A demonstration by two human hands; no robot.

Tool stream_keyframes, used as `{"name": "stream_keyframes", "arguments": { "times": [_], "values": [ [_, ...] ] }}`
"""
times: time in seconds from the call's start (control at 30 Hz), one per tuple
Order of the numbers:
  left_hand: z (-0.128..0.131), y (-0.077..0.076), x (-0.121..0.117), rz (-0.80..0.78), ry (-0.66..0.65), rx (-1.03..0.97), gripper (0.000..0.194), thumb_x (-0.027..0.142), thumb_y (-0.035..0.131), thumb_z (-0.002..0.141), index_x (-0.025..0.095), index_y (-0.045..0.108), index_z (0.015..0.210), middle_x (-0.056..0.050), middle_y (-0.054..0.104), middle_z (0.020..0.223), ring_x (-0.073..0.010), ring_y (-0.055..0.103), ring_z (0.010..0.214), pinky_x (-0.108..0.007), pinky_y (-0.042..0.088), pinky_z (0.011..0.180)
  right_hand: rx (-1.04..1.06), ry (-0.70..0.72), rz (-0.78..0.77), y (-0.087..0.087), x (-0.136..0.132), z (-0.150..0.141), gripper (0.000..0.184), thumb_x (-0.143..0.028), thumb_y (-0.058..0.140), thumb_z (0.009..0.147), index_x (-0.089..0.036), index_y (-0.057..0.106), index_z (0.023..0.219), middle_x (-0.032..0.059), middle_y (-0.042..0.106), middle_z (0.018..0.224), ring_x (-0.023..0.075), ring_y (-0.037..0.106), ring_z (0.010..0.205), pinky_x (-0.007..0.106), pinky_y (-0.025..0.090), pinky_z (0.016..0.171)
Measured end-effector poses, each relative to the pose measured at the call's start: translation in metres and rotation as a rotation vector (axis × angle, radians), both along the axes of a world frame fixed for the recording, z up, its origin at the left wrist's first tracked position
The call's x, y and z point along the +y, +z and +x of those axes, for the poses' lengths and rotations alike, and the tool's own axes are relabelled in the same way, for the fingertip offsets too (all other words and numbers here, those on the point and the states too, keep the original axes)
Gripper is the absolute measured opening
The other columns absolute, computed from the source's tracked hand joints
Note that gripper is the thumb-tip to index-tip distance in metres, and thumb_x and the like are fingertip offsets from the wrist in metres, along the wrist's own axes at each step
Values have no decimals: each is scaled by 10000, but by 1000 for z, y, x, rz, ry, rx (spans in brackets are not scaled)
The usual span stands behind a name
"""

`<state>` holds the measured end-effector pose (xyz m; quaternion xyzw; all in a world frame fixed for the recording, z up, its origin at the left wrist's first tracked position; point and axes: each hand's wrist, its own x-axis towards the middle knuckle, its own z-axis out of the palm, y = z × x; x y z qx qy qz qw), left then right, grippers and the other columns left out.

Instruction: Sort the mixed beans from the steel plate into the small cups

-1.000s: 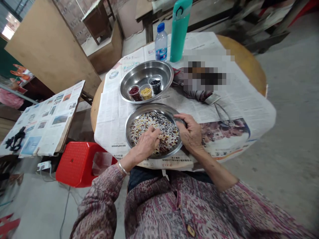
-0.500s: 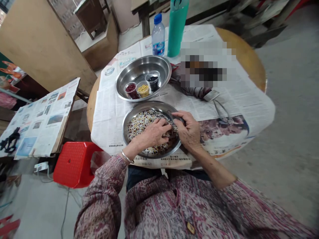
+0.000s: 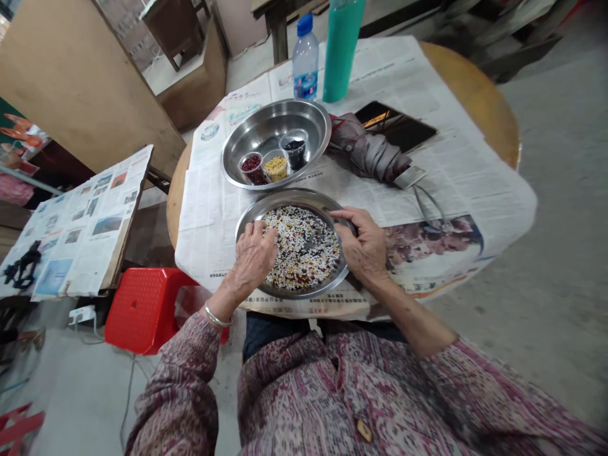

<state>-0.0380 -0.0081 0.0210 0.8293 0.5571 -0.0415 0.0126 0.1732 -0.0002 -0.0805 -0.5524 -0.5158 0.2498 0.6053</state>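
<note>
Head view.

- Round steel plate (image 3: 308, 294), shallow, between both hands; holds mixed white, yellow, dark red and black grains and beans (image 3: 304, 247). Its near rim lies close to the front edge of the worktop.
- Round wooden worktop (image 3: 494, 114), covered with newspaper (image 3: 498, 190). Wood shows at the far right and left edges; open paper extends right of the right hand.
- Large steel basin (image 3: 242, 133), beyond the hands, just beside the plate; whether the rims touch cannot be told. Inside, three clear plastic cups: dark red beans (image 3: 253, 170), yellow beans (image 3: 275, 170), black beans (image 3: 294, 149).
- Clear plastic bottle, blue cap (image 3: 305, 60), upright beyond the basin; blue label with red mark, brand too small to read.
- Teal bottle (image 3: 341, 50), upright, right of the former.
- Folded grey umbrella (image 3: 368, 152), beyond the right hand; dark flat glossy object (image 3: 403, 130) next to it.
- Newsprint: Chinese characters near the front edge, too small to read surely; colour photograph (image 3: 427, 244) right of the right hand.
- Left hand (image 3: 254, 256): over the plate's left side, fingers bent; cannot tell whether they pinch anything.
- Right hand (image 3: 365, 250): closed on the plate's right rim, thumb and forefinger pointing inward.
- Red plastic stool (image 3: 137, 310), left of the left hand, below the worktop.
</note>
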Motion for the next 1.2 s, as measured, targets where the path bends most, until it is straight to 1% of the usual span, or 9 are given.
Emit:
{"name": "stream_keyframes", "arguments": {
  "times": [0.1, 0.17, 0.33, 0.53, 0.7, 0.87, 1.0, 1.1, 1.2],
  "values": [
    [13, -4, -4, -84, -131, -64, 477, 408, 700, 912, 252, 564, 1342, -120, 473, 1467, -335, 471, 1285, -526, 518, 1026, -11, -2, -3, -1, 0, 1, 211, -233, 584, 822, -263, 745, 954, 59, 742, 1090, 246, 679, 1094, 483, 512, 1023],
    [22, -8, -6, -156, -203, -90, 536, 418, 734, 884, 273, 557, 1369, -115, 453, 1480, -341, 473, 1293, -533, 515, 1039, -21, -4, -4, -1, 0, 1, 206, -236, 583, 822, -269, 742, 949, 59, 741, 1091, 250, 677, 1101, 491, 510, 1027],
    [30, -19, -7, -270, -374, -125, 229, 131, 545, 954, 197, 646, 1148, -79, 580, 1244, -226, 575, 1147, -391, 529, 1036, -29, -3, -5, -2, 0, 1, 206, -236, 580, 822, -275, 740, 946, 60, 736, 1093, 254, 676, 1109, 503, 509, 1031],
    [6, -12, 8, -123, -152, -26, 285, 28, 407, 970, 168, 631, 1076, -90, 621, 1146, -202, 600, 1035, -328, 557, 891, -25, -7, -3, -3, 0, 1, 209, -218, 589, 812, -274, 741, 945, 58, 737, 1070, 250, 674, 1115, 494, 505, 1041],
    [-7, -8, 16, 84, 26, -92, 146, 217, 525, 1014, 168, 620, 1114, -114, 598, 1193, -255, 558, 1151, -413, 529, 1012, -19, -13, -10, -2, 0, 0, 210, -222, 589, 807, -271, 741, 944, 54, 738, 1068, 249, 673, 1114, 488, 505, 1043],
    [6, -19, 11, -8, 65, -123, 584, 495, 733, 892, 187, 536, 1347, -170, 504, 1375, -342, 512, 1214, -496, 541, 982, -14, -9, -13, 0, -1, 0, 194, -225, 593, 813, -272, 734, 938, 54, 735, 1066, 252, 672, 1108, 488, 506, 1042],
    [24, -28, 16, -123, -45, -260, 248, 218, 564, 997, 211, 614, 1240, -106, 578, 1221, -250, 574, 1147, -446, 531, 1018, -28, 1, -22, 0, -1, 1, 196, -218, 594, 813, -276, 730, 942, 52, 736, 1079, 254, 666, 1122, 487, 506, 1044],
    [31, -30, 23, -181, -135, -350, 386, 20, 390, 968, 211, 648, 1183, -65, 640, 1108, -184, 617, 1078, -380, 531, 1029, -29, 2, -26, 1, -2, 2, 193, -221, 593, 818, -281, 730, 940, 51, 728, 1074, 253, 664, 1123, 488, 502, 1050],
    [27, -22, 23, -144, -133, -389, 504, -44, 337, 929, 225, 644, 1226, -59, 652, 1215, -168, 618, 1122, -360, 524, 1045, -24, 5, -27, 2, -2, 2, 179, -225, 595, 821, -283, 726, 928, 53, 723, 1070, 259, 663, 1122, 496, 499, 1053]
  ]
}}
